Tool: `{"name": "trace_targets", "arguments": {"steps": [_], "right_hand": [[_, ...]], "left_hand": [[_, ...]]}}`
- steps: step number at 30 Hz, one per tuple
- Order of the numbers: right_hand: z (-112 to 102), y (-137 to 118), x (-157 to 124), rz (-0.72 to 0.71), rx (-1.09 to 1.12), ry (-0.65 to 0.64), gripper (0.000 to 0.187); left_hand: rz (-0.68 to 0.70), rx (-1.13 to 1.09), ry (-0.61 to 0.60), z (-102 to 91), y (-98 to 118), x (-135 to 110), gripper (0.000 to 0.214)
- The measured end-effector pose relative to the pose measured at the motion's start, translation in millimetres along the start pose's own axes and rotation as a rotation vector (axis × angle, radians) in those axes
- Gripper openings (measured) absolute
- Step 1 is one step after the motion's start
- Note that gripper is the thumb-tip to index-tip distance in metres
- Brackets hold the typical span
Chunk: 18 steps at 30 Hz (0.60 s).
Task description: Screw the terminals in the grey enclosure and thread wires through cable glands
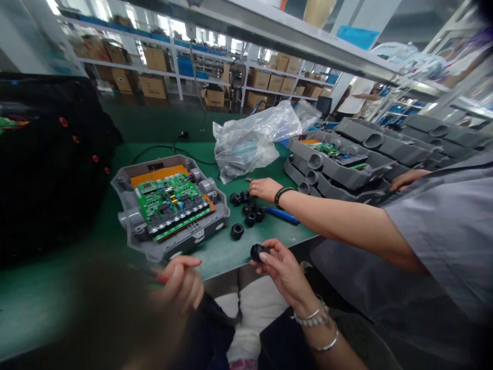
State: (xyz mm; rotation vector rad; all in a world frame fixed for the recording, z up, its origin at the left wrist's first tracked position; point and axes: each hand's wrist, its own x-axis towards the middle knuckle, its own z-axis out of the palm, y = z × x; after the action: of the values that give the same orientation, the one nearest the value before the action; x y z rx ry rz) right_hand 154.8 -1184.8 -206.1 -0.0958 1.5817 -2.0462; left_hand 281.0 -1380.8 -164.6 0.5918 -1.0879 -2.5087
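Note:
My right hand (283, 270) is closed in a pinch on a small black round fitting (257, 252) just over the table's front edge. My left hand (183, 282) is curled near the edge below the grey enclosure (131, 218). It grips a thin red-tipped thing (160, 278) that I cannot name. The enclosure lies open with a green circuit board (171, 204) inside. Several more black round fittings (246, 210) lie loose on the green table (227, 252). A co-worker's hand (265, 189) with a dark wristband reaches in from the right and touches that pile.
A blue pen-like tool (283, 216) lies beside the fittings. A crumpled clear plastic bag (250, 139) sits behind them. Stacked grey enclosures (339, 169) fill the right side. A large black bulky object (50, 164) stands at the left. Shelves with cardboard boxes (154, 59) line the back.

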Motion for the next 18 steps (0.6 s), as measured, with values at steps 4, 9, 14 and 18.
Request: {"name": "trace_targets", "arguments": {"steps": [4, 9, 14, 18], "right_hand": [[15.6, 1.6, -19.2, 0.165, 0.233, -0.08, 0.044], [36.3, 11.3, -32.9, 0.291, 0.405, -0.196, 0.039], [50.3, 10.8, -40.2, 0.339, 0.453, -0.201, 0.046], [53.5, 9.6, -41.4, 0.319, 0.465, -0.216, 0.041]], "left_hand": [[0.04, -0.096, -0.007, 1.1, 2.5, -1.5, 0.038], [0.077, -0.083, -0.022, -6.5, -3.1, -7.8, 0.042], [0.107, -0.07, -0.054, -9.6, -9.4, -11.1, 0.044], [0.105, -0.058, -0.054, -11.5, -8.3, -11.6, 0.045]]}}
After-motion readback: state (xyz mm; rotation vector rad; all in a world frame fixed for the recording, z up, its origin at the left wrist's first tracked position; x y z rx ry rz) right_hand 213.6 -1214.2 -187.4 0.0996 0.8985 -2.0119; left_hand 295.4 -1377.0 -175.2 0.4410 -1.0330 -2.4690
